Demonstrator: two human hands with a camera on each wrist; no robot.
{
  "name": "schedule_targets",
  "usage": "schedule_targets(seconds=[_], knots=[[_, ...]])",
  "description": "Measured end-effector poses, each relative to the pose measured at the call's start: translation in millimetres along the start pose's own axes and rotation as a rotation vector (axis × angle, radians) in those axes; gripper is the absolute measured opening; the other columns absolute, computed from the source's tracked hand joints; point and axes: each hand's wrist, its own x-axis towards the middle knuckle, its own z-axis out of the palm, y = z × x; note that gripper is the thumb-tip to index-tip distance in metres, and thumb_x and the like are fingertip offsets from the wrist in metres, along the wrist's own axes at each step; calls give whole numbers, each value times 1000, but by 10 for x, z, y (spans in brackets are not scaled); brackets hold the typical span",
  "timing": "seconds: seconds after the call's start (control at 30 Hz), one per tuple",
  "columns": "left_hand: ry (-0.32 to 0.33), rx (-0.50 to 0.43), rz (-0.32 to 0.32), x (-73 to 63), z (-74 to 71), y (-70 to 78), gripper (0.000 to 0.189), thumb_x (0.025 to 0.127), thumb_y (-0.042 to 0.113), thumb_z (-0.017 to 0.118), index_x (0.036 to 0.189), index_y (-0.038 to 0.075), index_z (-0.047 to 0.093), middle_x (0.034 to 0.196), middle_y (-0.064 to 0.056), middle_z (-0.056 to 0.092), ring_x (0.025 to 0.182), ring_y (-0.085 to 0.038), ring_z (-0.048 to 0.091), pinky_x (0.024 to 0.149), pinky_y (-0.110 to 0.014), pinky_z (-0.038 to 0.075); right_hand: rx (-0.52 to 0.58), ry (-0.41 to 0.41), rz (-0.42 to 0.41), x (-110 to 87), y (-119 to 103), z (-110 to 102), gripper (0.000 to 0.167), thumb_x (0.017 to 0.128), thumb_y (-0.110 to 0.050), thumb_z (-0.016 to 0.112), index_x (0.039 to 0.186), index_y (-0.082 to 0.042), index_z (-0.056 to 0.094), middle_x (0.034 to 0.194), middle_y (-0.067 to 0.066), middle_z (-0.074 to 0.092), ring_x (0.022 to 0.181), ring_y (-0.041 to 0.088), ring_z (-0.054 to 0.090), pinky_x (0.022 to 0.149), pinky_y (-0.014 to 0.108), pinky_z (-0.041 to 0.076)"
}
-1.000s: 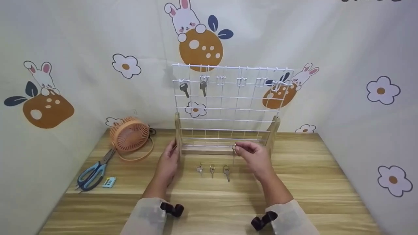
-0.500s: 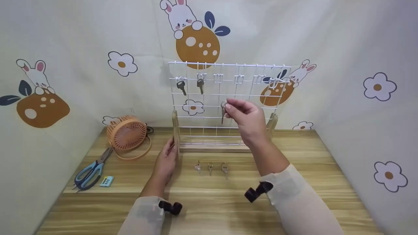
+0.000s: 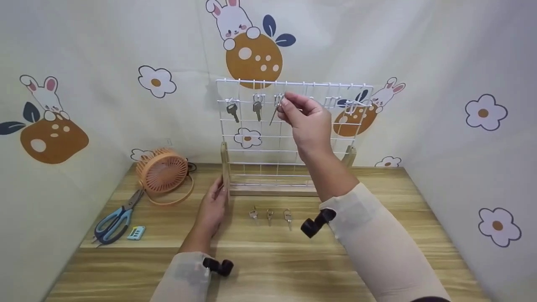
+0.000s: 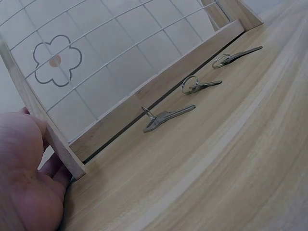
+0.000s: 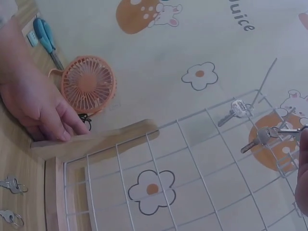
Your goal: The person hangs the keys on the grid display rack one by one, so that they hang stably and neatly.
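My right hand (image 3: 309, 121) pinches a key (image 3: 274, 115) between thumb and fingers, up at the third hook from the left on a white wire grid rack. In the right wrist view only an edge of this hand (image 5: 303, 178) shows. Keys hang on the first two hooks: one key (image 3: 233, 113) at the far left, another key (image 3: 257, 110) beside it. Low down, my left hand (image 3: 214, 209) grips the rack's left wooden post (image 4: 41, 113), fingers partly hidden behind it. Three ringed keys lie in a row before the rack: a near key (image 4: 163, 118), a middle key (image 4: 204, 86), a far key (image 4: 240, 54).
Several more hooks line the grid's upper right, partly behind my right hand. The rack stands on a wooden base (image 3: 272, 191). Left on the table are an orange fan (image 3: 163, 174), blue-handled scissors (image 3: 114, 224) and a small light-blue item (image 3: 136, 233). Patterned cloth encloses the table.
My right hand has carried the key up from near the rack's base to the third hook, moving slightly left. The left hand has stayed at the post.
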Motion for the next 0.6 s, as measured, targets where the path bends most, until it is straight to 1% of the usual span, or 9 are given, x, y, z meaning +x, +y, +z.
schedule_targets(seconds=[0.1,0.27,0.4,0.5,0.57,0.6], knots=[[-2,4,-1,-8,-11,-7,55,116,25,47,169,20,33,177,-10,32,164,-30,30,136,-46,27,-1,16,6,6,44,9,29,100,-10,76,126,1,76,113,14,75,99,23,79,92,30,67],[3,14,-1,-23,-20,-1,55,116,27,48,169,21,34,176,-9,33,164,-30,31,136,-46,28,4,3,-6,17,140,-27,29,99,-9,77,126,3,75,111,13,75,98,21,79,93,32,67],[-6,5,13,-19,-18,-6,56,116,28,48,170,20,33,176,-9,32,164,-30,30,136,-47,27,5,-7,-13,4,221,-102,25,99,-8,76,123,0,77,111,13,75,97,21,79,94,32,66],[-18,5,20,-8,-16,-14,57,116,29,47,170,20,31,177,-9,32,165,-29,28,137,-47,26,-1,-22,-16,-23,287,-173,23,99,-8,76,122,-1,77,112,17,75,98,25,80,93,33,67],[-21,9,21,-1,-19,-19,57,117,29,46,170,21,31,177,-9,31,165,-29,27,137,-48,25,-8,-30,-19,-47,339,-226,23,99,-7,76,121,0,77,114,22,74,97,25,80,92,33,67],[-17,10,21,0,-21,-20,56,117,28,47,170,21,31,177,-9,31,165,-29,27,137,-47,25,-13,-35,-17,-59,370,-255,22,99,-6,76,120,0,77,113,23,75,96,24,80,92,33,67]])
